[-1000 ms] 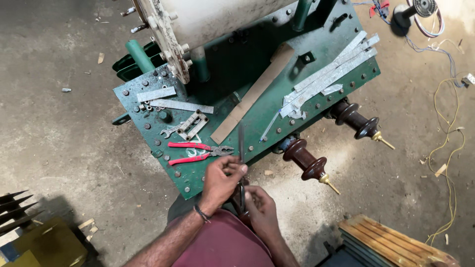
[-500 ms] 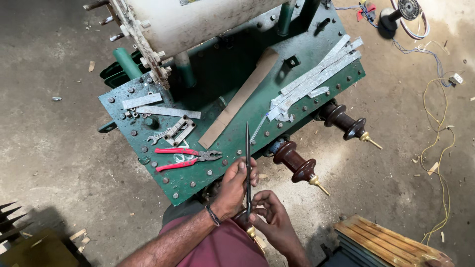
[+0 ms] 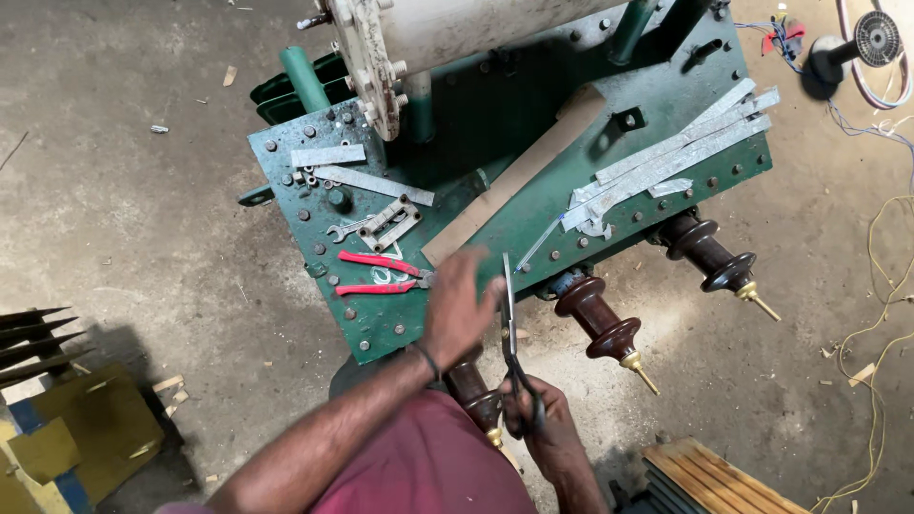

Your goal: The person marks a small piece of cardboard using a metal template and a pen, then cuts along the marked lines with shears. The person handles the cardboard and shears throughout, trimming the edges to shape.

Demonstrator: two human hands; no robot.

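Right hand (image 3: 545, 430): my fingers closed through scissors (image 3: 514, 352), blades pointing up.
Left hand (image 3: 457, 309): spread open, resting at green lid's (image 3: 533, 209) near edge beside red pliers (image 3: 381, 273).

Repair workshop, green transformer (image 3: 533, 190), pliers (image 3: 381, 273)

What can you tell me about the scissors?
The scissors are long and slim, with dull grey metal blades and dark handle loops. They stand almost upright in the picture, tip pointing away from the person toward the green metal top. The blades look nearly closed. The right hand grips the loops at the bottom. The left hand rests just beside the blades, next to the red pliers; whether it touches the blades is unclear.
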